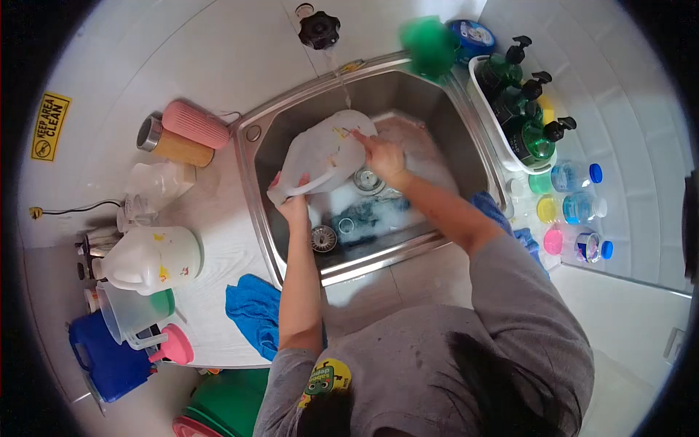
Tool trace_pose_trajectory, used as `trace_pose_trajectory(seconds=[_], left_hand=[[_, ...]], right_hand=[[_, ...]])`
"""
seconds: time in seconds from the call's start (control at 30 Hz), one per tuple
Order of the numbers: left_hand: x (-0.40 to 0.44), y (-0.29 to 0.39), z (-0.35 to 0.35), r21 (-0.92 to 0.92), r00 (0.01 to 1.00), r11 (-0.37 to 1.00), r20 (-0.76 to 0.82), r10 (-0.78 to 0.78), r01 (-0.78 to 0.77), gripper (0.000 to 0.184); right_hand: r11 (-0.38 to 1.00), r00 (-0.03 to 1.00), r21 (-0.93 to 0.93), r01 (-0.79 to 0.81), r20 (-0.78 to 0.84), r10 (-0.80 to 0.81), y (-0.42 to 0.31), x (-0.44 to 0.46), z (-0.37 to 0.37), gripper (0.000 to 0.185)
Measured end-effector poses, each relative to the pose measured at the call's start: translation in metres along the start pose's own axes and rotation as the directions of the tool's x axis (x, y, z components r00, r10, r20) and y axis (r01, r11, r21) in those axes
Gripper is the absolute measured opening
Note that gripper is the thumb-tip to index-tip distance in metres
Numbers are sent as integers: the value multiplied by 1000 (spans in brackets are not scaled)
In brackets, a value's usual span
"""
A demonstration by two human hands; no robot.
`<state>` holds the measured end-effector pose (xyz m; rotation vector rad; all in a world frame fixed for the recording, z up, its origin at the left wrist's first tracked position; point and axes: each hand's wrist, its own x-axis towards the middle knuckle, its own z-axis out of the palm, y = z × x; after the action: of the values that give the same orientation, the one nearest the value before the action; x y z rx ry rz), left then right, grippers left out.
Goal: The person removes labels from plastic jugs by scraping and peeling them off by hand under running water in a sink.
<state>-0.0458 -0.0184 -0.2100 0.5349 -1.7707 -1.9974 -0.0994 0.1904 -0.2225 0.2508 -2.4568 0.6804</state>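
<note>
A whitish plastic jug (320, 149) lies tilted over the sink (255, 197), under the stream of water (341, 79). My left hand (293, 202) is closed around the jug's neck and handle end. My right hand (382, 156) has its index finger stretched out against the jug's side, beside yellow and red label remnants (341, 133); it grips nothing that I can see. Below the jug, soapy water and a dark patch cover part of the sink floor. A metal drain strainer (323, 238) sits at the sink's near left.
A black tap knob (319, 30) is on the wall. Pump bottles (535, 138) stand in a white basket (502, 138) at right, near several small bottles (575, 176). Another jug (164, 258), a pink funnel (175, 344) and a blue cloth (255, 312) are at left. A green object (428, 47) is blurred behind the sink.
</note>
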Motion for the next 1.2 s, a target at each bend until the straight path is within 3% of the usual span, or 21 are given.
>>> trace_pose_trajectory(seconds=[0.17, 0.3, 0.5, 0.67, 1.0, 1.13, 1.2], left_hand=[[-9, 19, 16, -55, 999, 997, 11, -47, 47, 61], [-5, 5, 9, 39, 1000, 999, -4, -6, 6, 56], [-15, 14, 8, -26, 994, 994, 1, -110, 110, 57], [-10, 7, 21, -74, 999, 997, -39, -23, 20, 60], [-13, 19, 11, -79, 987, 984, 4, -160, 160, 57], [-12, 8, 20, 28, 1000, 999, 6, -16, 16, 57], [-13, 9, 23, -7, 998, 998, 4, -68, 68, 56]], right_hand=[[983, 974, -155, -101, 185, 129, 16, 15, -14, 42], [971, 945, -196, -135, 269, 186, 8, 3, -27, 40], [987, 956, -157, -44, 280, 87, -19, 3, -24, 44], [980, 976, -181, -87, 182, 120, -1, 18, -16, 43], [999, 983, -24, 43, 181, -38, -37, 14, -25, 44], [987, 979, -151, 52, 205, -20, -35, 36, -21, 46], [972, 973, -224, 67, 232, -13, -28, 41, -23, 47]])
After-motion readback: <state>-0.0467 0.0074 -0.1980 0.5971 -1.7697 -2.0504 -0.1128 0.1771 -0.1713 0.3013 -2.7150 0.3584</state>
